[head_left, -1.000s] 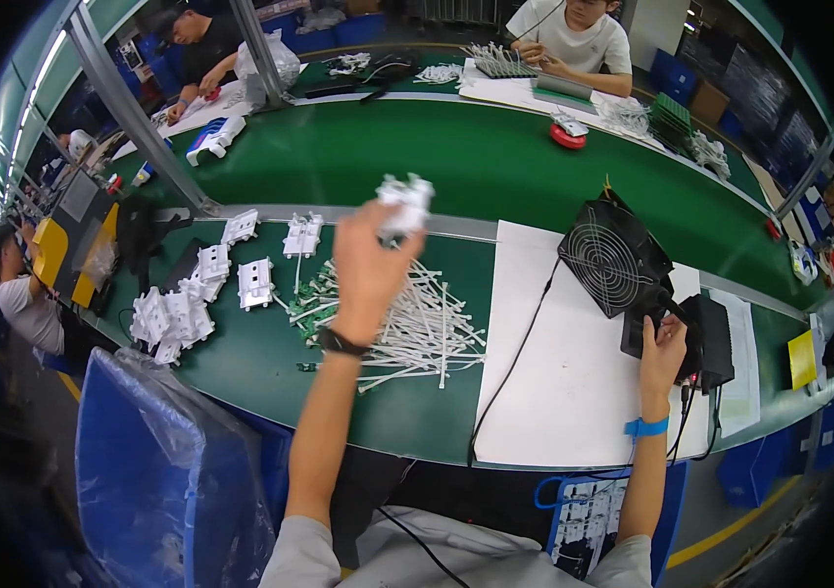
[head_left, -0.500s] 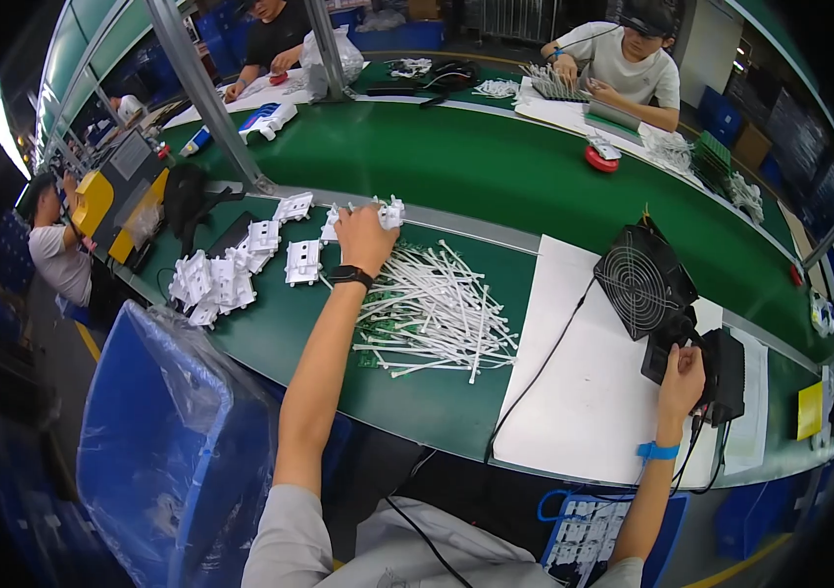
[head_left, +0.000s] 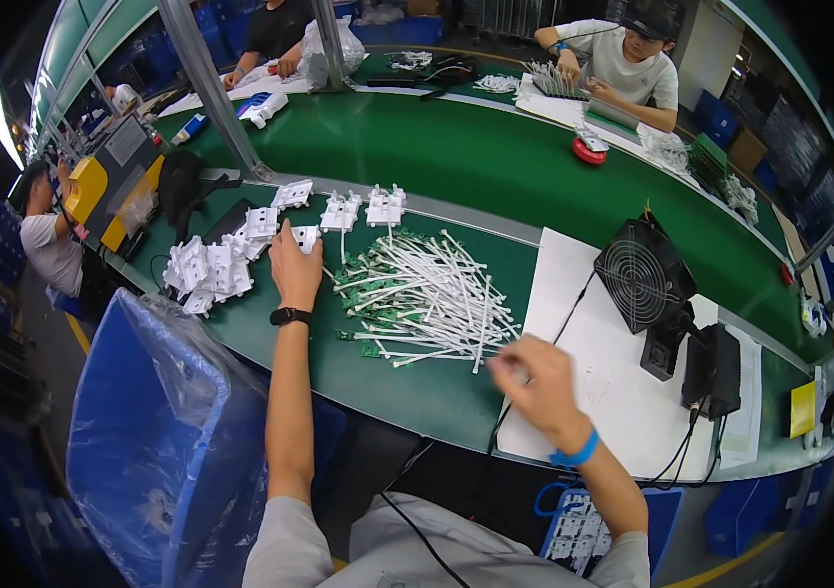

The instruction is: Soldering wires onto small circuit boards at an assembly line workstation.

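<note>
My left hand (head_left: pixel 295 267) is closed around the edges of a white plastic housing (head_left: pixel 307 238) on the green bench, covering most of it. Two similar housings, one white (head_left: pixel 341 212) and one beside it (head_left: pixel 386 206), stand along the back edge with white leads running down from them. My right hand (head_left: pixel 540 384), smeared by motion, has its fingers curled together by the right end of a heap of white cables (head_left: pixel 427 299). What it pinches, if anything, cannot be made out. Small green circuit boards (head_left: pixel 363 279) show at the heap's left side.
More white housings (head_left: pixel 209 272) are piled at the left. To the right, a black fan (head_left: pixel 639 274) and a black power box (head_left: pixel 713 367) stand around a white sheet (head_left: pixel 584 392). A lined blue bin (head_left: pixel 152 441) stands front left. Across the green conveyor (head_left: pixel 437 147), other people work.
My left hand has moved left from the back-row housing to the one nearer. The right hand has come away from the black device near the fan, leftward to the cables.
</note>
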{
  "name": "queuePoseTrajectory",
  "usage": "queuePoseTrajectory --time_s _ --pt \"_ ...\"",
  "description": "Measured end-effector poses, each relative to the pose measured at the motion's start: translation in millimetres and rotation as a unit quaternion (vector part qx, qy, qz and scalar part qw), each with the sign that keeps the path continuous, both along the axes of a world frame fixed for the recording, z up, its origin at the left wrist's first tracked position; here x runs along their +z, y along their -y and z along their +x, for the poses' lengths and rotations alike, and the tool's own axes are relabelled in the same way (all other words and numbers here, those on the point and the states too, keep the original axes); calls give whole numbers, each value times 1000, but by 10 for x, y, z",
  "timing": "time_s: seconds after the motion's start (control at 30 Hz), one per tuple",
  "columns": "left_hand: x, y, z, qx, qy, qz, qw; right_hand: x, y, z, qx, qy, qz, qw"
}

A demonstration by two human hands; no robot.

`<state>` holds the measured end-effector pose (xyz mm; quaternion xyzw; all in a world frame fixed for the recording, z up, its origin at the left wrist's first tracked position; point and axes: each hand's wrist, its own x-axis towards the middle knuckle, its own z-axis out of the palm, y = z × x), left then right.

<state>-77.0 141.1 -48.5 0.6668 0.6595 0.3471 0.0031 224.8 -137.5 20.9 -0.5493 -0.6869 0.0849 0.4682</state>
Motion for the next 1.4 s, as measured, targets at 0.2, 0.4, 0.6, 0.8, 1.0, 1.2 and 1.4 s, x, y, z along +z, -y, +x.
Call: queuePoseTrajectory --time_s 0.2,0.4,0.6,0.8,1.0,1.2,1.4 --pt "157 80 144 -11 147 121 982 -388 -581 -989 165 107 3 980" --pt "140 33 68 -14 254 242 936 -499 -953 -1554 75 108 38 991" --pt "-3 -90 -73 -14 439 224 870 -317 -1037 -1587 72 122 49 989" --pt "153 90 154 -264 739 -28 619 130 -902 -1099 31 -271 166 948" --pt "859 880 540 -436 731 -207 483 686 -724 -619 -93 -176 178 964" --pt "784 880 1037 -443 676 -268 525 537 -761 -394 -147 -81 107 980" --pt "469 741 1283 -405 697 -254 535 334 -636 -210 -121 -58 27 991"
